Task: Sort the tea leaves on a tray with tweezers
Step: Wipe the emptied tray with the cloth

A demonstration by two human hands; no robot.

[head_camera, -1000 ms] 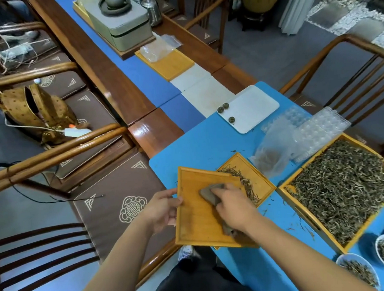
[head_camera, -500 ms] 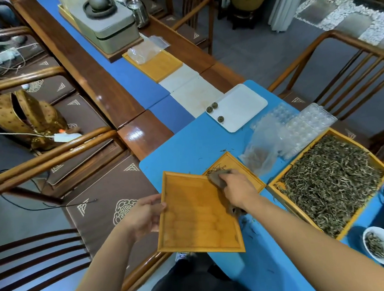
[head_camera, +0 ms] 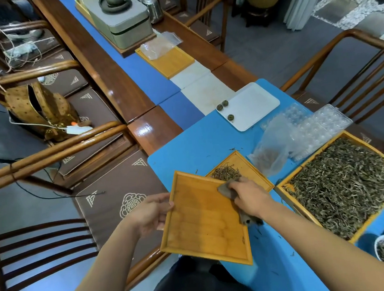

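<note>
- Left hand grips the empty tray's left edge — fingertips hidden beneath.
- Right hand clasps a grey cloth, partly hiding the small tray of tea leaves.

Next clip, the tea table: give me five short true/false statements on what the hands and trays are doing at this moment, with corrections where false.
1. The left hand holds the empty bamboo tray by its left edge. True.
2. The right hand holds tweezers over the tray. False: it holds a grey-brown cloth against the tray's right side; no tweezers show.
3. The tray in hand is piled with tea leaves. False: its surface is bare.
4. A smaller tray behind it holds a small heap of leaves. True.
5. The white tray carries three small dark balls. True.
</note>
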